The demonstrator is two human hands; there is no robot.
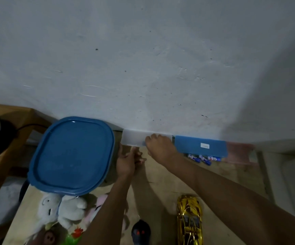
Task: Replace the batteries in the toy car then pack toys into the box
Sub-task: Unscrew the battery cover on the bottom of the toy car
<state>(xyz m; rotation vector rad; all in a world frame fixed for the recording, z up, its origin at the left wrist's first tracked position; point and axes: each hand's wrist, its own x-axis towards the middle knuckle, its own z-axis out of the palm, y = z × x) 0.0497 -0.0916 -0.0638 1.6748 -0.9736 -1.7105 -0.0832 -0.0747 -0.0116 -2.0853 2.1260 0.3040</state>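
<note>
A small translucent case (134, 138) stands against the wall at the table's back. My right hand (159, 147) lies over its right end with fingers curled on it; a bit of blue shows at the fingertips. My left hand (128, 162) is just below the case, fingers curled at its lower edge. The case's blue lid (196, 146) leans against the wall to the right, with three blue batteries (204, 159) lying beneath it. The gold toy car (189, 220) sits near the front, and a black remote (141, 232) lies to its left. The big box under a blue lid (70, 154) stands left.
Plush toys (62, 211) are heaped in front of the big box, with a pink one (97, 207) beside them. A wooden chair (5, 138) stands left of the table. The table's right edge (263, 174) borders a pale floor.
</note>
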